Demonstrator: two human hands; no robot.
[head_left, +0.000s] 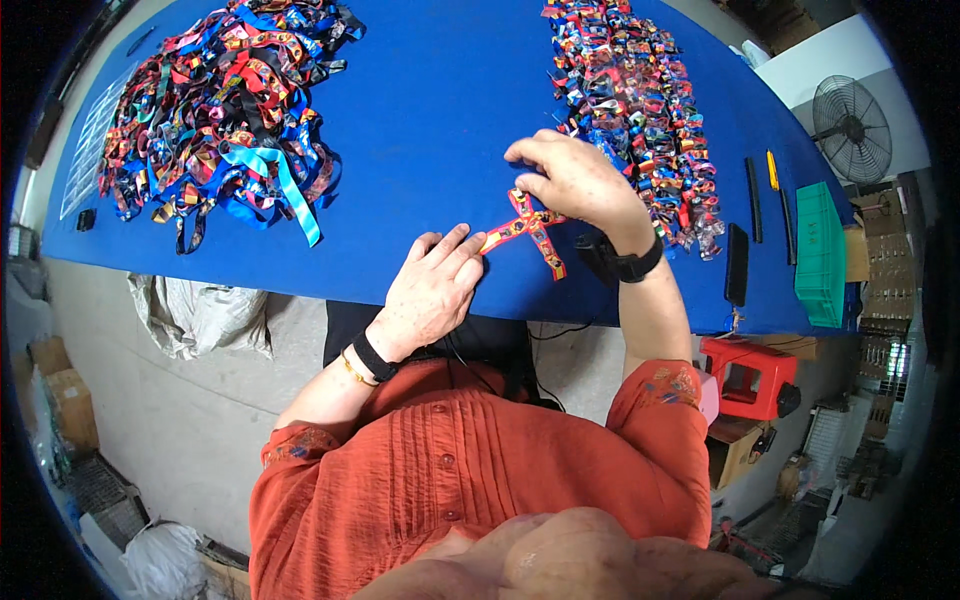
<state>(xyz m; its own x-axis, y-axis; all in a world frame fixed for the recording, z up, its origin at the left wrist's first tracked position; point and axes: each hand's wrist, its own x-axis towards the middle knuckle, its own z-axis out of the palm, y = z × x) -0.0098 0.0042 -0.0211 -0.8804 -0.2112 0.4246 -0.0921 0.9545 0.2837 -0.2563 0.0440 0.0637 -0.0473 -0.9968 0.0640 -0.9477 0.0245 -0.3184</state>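
Observation:
On the blue table [430, 130] in front of me lies a red and yellow printed lanyard strap [521, 228], folded so that its lengths cross in an X. My left hand [428, 290] rests beside it, fingers stretched out flat, the fingertips touching the strap's left end; its thumb is hidden. Arched over the strap's upper right side is my right hand [585, 185]. Its thumb and forefinger stand apart with nothing visible between them, and the thumb is close to the strap's upper end. The other fingers of that hand are mostly hidden.
A tangled heap of lanyards [230, 120] covers the far left. Rows of bundled lanyards [640, 120] line the right. Beyond them are a green crate [820, 255], a black bar [737, 265] and a yellow-tipped tool [773, 170]. A red machine [750, 385] stands below the right edge.

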